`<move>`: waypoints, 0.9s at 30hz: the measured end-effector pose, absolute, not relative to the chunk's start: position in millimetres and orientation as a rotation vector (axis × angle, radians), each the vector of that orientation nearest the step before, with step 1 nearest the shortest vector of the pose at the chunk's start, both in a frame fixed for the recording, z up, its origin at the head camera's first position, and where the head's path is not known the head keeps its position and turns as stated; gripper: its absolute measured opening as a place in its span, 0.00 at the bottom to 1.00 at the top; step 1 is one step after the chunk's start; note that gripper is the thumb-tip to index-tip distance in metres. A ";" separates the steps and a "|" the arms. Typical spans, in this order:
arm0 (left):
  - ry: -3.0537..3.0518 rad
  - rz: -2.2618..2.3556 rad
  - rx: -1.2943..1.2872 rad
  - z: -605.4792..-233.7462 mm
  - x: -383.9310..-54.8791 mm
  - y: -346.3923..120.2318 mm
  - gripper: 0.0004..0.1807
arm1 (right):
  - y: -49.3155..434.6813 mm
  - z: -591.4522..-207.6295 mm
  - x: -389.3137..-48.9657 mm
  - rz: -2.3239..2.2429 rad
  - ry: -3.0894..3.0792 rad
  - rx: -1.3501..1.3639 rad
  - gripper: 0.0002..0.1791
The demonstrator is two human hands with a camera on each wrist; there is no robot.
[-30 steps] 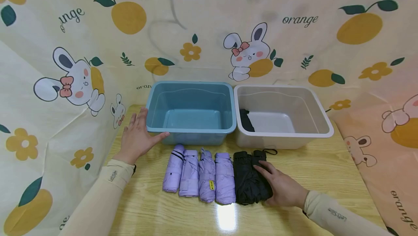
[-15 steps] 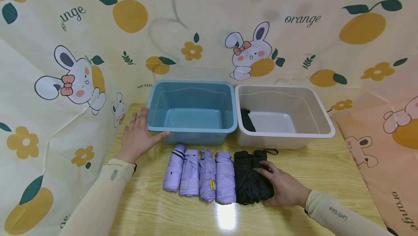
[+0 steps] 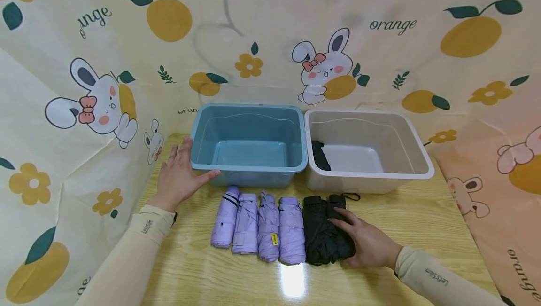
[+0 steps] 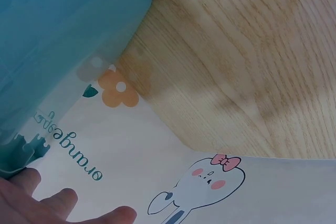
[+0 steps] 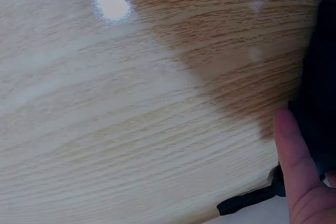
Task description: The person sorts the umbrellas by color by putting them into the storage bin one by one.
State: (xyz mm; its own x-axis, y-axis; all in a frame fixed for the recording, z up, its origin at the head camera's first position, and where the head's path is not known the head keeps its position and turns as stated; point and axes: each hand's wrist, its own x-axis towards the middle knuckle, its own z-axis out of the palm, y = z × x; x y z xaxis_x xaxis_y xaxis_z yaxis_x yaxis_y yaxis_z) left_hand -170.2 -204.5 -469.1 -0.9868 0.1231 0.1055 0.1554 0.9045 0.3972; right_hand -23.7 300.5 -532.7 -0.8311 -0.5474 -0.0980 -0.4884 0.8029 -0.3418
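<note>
Several folded lavender umbrellas [image 3: 268, 231] lie side by side on the wooden table, handles pointing away from me. Two folded black umbrellas [image 3: 314, 231] continue the row at its right end. My right hand [image 3: 372, 245] rests against the rightmost black umbrella [image 3: 338, 235], its fingers extended over that umbrella's side; the right wrist view shows one straight finger [image 5: 294, 150] touching the black fabric. My left hand [image 3: 179, 176] is spread at the front left corner of a blue bin [image 3: 249, 169], touching its rim. In the left wrist view, three fingertips show by the bin's edge.
A beige bin [image 3: 367, 175] stands directly right of the blue one, both behind the row. Inside it, at the left, is a black fabric item [image 3: 320, 156], partly hidden by the wall. Printed cloth [image 3: 270, 38] hangs behind and on both sides of the table [image 3: 228, 282].
The view has shifted very slightly. Both hands, the umbrellas and the bins keep their places.
</note>
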 end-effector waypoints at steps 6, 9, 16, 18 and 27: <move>-3.000 -0.643 -0.216 -468.7 -170.2 -205.2 0.69 | 299.8 -532.3 -24.7 -0.447 2.781 -0.821 0.61; -3.004 -0.646 -0.220 -467.7 -169.8 -205.0 0.69 | 299.2 -531.9 -25.1 -0.436 2.779 -0.814 0.62; -2.990 -0.657 -0.227 -467.9 -169.5 -204.7 0.69 | 298.9 -531.1 -24.3 -0.427 2.805 -0.807 0.60; -2.986 -0.658 -0.229 -468.3 -169.6 -204.5 0.69 | 299.8 -530.9 -23.6 -0.431 2.811 -0.805 0.60; -2.977 -0.673 -0.217 -469.4 -169.9 -204.5 0.69 | 312.4 -527.3 -18.7 -0.496 2.876 -0.756 0.58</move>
